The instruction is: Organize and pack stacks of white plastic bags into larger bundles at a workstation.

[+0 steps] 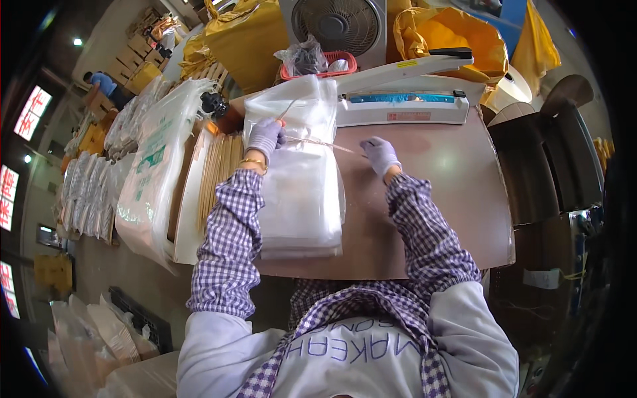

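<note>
A stack of clear plastic bags point(300, 199) lies lengthwise on the table, with a thin pale string point(312, 141) running across its upper part. My left hand point(263, 138), in a light purple glove, rests over the stack's left side, fingers closed on the string; a loose end sticks up past the fingertips. Beyond the stack's right edge, my right hand point(380, 156), gloved alike, pinches the other end of the string, which stretches between the two hands. The bags look drawn in a little under the string. A small orange-red spot shows at my left fingertips.
A long-armed bag sealer point(405, 109) stands behind the stack on the brown table point(458, 192). Left of the bags are thin wooden sticks point(222, 166) in a box. At the back are a red basket point(342, 61) and a fan point(338, 26). A person point(105, 86) stands far left.
</note>
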`<state>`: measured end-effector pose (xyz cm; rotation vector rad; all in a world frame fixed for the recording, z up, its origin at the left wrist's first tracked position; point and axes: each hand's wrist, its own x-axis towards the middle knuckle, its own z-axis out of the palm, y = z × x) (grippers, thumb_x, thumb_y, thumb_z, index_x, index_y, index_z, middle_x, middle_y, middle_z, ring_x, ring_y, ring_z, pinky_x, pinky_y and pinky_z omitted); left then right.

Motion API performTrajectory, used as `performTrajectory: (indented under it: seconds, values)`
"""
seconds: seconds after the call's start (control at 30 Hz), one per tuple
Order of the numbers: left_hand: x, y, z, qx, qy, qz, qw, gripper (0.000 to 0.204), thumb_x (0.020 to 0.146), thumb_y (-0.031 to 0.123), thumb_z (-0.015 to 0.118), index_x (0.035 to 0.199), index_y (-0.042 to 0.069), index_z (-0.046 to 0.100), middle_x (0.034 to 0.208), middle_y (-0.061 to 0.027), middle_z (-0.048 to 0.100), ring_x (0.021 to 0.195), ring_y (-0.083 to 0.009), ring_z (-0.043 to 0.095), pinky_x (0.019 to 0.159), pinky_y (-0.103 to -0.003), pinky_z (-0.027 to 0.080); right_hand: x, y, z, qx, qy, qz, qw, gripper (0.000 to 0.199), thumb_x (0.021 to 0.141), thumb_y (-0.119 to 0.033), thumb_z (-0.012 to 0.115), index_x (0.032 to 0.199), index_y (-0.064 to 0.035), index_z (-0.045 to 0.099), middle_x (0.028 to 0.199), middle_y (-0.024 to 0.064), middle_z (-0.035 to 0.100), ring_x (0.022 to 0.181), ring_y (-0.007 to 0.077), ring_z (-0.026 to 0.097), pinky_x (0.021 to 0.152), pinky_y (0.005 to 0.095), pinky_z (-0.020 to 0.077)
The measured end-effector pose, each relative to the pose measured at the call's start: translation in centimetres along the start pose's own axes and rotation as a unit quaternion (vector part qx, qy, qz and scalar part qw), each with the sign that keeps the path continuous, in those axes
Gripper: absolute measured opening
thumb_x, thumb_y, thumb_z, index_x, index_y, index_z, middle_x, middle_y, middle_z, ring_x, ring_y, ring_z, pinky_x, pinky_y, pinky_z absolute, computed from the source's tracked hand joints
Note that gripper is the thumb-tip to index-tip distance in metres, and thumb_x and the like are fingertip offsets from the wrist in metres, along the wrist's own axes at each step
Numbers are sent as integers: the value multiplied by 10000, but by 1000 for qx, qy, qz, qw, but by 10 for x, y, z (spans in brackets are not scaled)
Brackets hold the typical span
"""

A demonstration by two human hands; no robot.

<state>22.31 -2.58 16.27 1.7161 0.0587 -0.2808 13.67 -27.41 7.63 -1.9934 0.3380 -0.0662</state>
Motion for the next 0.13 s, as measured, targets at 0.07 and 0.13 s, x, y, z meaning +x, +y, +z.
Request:
performTrajectory:
  seconds: [0.07,0.13]
  values:
    - [-8,1,21,56,11,44,997,148,825,158,474,872,52,565,617,-39,531,436,-123,472,405,-242,381,-3,11,-3,96,-2,27,995,211,804,-226,544,895,-56,628,868,150,626,787,294,585,691,335,450]
    - [-17,5,38,120,-120,182,968,224,821,195,533,1006,68,546,703,-46,596,605,-122,538,566,-230,440,-2,8,4,181,-40,-7,983,190,809,-215,556,886,-68,648,873,134,640,778,267,598,680,337,453]
